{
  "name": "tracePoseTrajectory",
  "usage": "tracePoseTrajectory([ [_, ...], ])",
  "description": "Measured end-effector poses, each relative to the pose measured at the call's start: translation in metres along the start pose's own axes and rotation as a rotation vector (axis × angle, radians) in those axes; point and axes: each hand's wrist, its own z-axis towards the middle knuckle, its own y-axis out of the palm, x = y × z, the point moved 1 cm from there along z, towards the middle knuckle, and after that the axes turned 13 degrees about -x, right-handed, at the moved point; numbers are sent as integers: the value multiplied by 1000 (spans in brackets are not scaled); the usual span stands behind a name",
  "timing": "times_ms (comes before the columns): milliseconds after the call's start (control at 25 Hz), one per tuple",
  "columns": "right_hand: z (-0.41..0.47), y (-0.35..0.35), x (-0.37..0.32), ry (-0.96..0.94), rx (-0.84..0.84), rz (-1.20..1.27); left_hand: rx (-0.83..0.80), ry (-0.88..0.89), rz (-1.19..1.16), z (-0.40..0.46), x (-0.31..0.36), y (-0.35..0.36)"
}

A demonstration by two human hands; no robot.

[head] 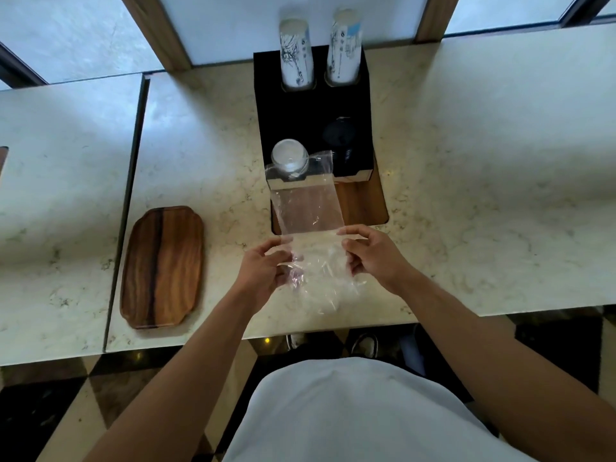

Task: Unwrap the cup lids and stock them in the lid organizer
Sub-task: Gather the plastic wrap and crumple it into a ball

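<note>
Item: clear wrap (311, 215), far end at the organizer (300, 121), clear lids (289, 158) in its near-left slot. Left hand (263, 268) and right hand (370, 255) pinch its near end. Advice: draw wrap back slowly, keeping lids seated.

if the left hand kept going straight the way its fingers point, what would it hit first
Probably the clear plastic wrapper it already pinches; past that, the wooden board under the black lid organizer and the organizer's front. Depth is hard to judge from above.

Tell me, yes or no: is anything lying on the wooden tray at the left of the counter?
No. The wooden tray shows only bare wood grain, and both hands hold the clear plastic bag well to its right.
</note>
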Motion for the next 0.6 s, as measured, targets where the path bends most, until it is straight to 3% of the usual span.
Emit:
tracePoseTrajectory([
  [120, -2, -3, -5, -24, -2, 81, -10, 8, -57, 1, 2, -1],
  [320, -1, -2, -9, 93, -35, 304, -13, 26, -96, 4, 5, 4],
  [480, 0, -1, -11, 58, -187, 139, -15, 12, -83, 5, 7, 11],
  [600, 3, -2, -13, -7, -136, 177, -28, -48, -107, 6, 9, 13],
])
